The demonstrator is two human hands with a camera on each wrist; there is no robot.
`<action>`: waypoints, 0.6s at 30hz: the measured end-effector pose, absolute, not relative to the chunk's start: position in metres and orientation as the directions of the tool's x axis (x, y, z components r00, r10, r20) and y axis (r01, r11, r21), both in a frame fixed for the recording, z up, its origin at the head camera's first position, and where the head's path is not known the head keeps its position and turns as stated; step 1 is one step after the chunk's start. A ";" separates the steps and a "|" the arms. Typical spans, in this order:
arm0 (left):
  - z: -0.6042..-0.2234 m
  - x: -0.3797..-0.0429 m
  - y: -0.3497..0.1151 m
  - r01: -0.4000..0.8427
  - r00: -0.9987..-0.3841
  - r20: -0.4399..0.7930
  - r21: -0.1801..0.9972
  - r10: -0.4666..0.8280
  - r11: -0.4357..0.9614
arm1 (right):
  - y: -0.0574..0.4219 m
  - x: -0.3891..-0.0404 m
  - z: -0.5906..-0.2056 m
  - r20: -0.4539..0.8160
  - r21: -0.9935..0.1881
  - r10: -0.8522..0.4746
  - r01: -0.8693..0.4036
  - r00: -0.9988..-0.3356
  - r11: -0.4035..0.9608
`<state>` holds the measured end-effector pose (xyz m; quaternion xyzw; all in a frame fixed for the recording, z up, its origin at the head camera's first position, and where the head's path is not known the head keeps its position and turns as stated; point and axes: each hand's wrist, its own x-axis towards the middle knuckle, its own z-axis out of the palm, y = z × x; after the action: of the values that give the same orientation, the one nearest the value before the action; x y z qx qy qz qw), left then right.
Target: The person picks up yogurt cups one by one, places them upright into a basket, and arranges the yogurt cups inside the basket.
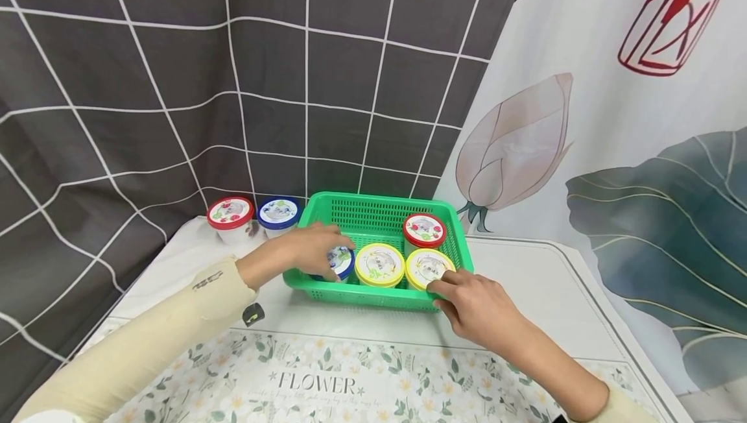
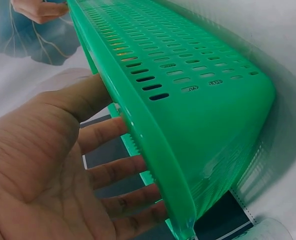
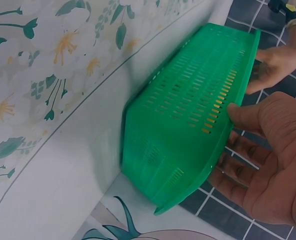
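Note:
Inside the green basket (image 1: 373,294), my left hand (image 1: 315,251) holds a tub with a blue lid (image 1: 341,262) at the front left corner, thumb and fingers spread across the lid. In the left wrist view, the fingers of that hand (image 2: 63,165) reach over the basket rim, and their tips are hidden. My right hand (image 1: 481,306) grips the basket's front rim near the right corner, thumb outside and fingers inside, close to a yellow-lidded tub (image 1: 428,267). A second yellow-lidded tub (image 1: 379,265) sits between, and a red-lidded tub (image 1: 424,230) stands at the back right.
Left of the basket, another red-lidded tub (image 1: 231,213) and another blue-lidded tub (image 1: 279,213) stand on the white table (image 1: 525,267). A floral mat (image 1: 315,377) lies along the front. A dark checked curtain (image 1: 268,66) and a white printed cloth (image 1: 543,34) hang behind.

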<state>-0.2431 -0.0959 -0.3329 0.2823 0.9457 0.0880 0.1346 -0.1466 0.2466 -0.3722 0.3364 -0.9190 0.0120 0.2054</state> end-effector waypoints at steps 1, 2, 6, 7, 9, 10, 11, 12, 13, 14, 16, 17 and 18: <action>-0.334 -0.243 -0.096 0.510 -0.804 -0.206 0.242 0.558 0.825 | 0.246 -0.146 -0.373 0.385 0.116 -0.613 -0.623 -0.689 0.773; -0.334 -0.243 -0.097 0.511 -0.804 -0.207 0.240 0.558 0.826 | 0.246 -0.146 -0.373 0.385 0.116 -0.613 -0.623 -0.690 0.774; -0.337 -0.243 -0.098 0.516 -0.802 -0.207 0.234 0.561 0.824 | 0.246 -0.146 -0.373 0.378 0.111 -0.612 -0.623 -0.694 0.774; -0.338 -0.243 -0.098 0.519 -0.801 -0.205 0.232 0.563 0.823 | 0.246 -0.146 -0.373 0.377 0.109 -0.612 -0.623 -0.695 0.775; -0.338 -0.243 -0.099 0.525 -0.798 -0.200 0.230 0.568 0.819 | 0.246 -0.145 -0.373 0.375 0.106 -0.610 -0.622 -0.698 0.776; -0.339 -0.243 -0.099 0.527 -0.798 -0.196 0.231 0.570 0.818 | 0.246 -0.145 -0.374 0.376 0.106 -0.610 -0.622 -0.698 0.776; -0.339 -0.243 -0.099 0.525 -0.800 -0.193 0.234 0.569 0.818 | 0.246 -0.145 -0.374 0.378 0.106 -0.610 -0.621 -0.697 0.776; -0.339 -0.243 -0.099 0.521 -0.802 -0.190 0.241 0.566 0.819 | 0.246 -0.145 -0.374 0.379 0.107 -0.609 -0.621 -0.696 0.776; -0.339 -0.244 -0.100 0.518 -0.804 -0.186 0.247 0.565 0.819 | 0.246 -0.145 -0.374 0.380 0.107 -0.609 -0.621 -0.696 0.776; -0.339 -0.244 -0.100 0.514 -0.807 -0.180 0.255 0.562 0.819 | 0.246 -0.145 -0.374 0.381 0.107 -0.609 -0.621 -0.696 0.776; -0.338 -0.245 -0.102 0.504 -0.814 -0.167 0.276 0.557 0.819 | 0.246 -0.145 -0.374 0.383 0.107 -0.609 -0.622 -0.695 0.776; -0.337 -0.246 -0.103 0.500 -0.817 -0.156 0.286 0.554 0.818 | 0.246 -0.145 -0.373 0.383 0.107 -0.609 -0.621 -0.695 0.776; -0.336 -0.247 -0.105 0.501 -0.819 -0.143 0.294 0.556 0.814 | 0.246 -0.146 -0.373 0.383 0.106 -0.608 -0.621 -0.695 0.776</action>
<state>-0.2468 -0.1047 -0.3360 0.2793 0.9458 0.1224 0.1119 -0.1455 0.2460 -0.3734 0.3339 -0.9205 0.0158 0.2024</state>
